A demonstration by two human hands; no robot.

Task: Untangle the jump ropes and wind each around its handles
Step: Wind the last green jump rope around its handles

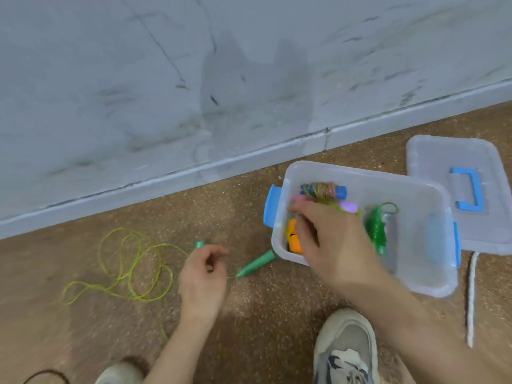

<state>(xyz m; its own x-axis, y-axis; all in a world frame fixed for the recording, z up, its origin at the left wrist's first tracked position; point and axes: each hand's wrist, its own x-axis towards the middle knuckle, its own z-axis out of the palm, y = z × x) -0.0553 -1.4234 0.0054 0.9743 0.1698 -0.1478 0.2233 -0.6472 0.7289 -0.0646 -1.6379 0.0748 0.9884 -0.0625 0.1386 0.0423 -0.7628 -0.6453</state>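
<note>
A loose yellow-green cord (133,268) lies in loops on the brown floor at the left. One of its green handles (256,263) lies beside the clear plastic bin (432,275); the tip of the other green handle (200,244) shows above my left hand (203,275). That hand's fingers are curled, and the cord runs from the lying handle into them. My right hand (329,239) reaches into the bin, its blurred fingers curled over an orange-handled rope (292,234). Inside also lie a wound rope with blue handles (324,189), a pink handle (349,207) and a wound green rope (376,228).
The bin's lid (448,159) with a blue grip lies on the floor behind the bin at the right. A white rope (471,295) stretches along the floor right of the bin. My shoes (346,347) are at the bottom edge. A grey wall with a baseboard (166,173) runs behind.
</note>
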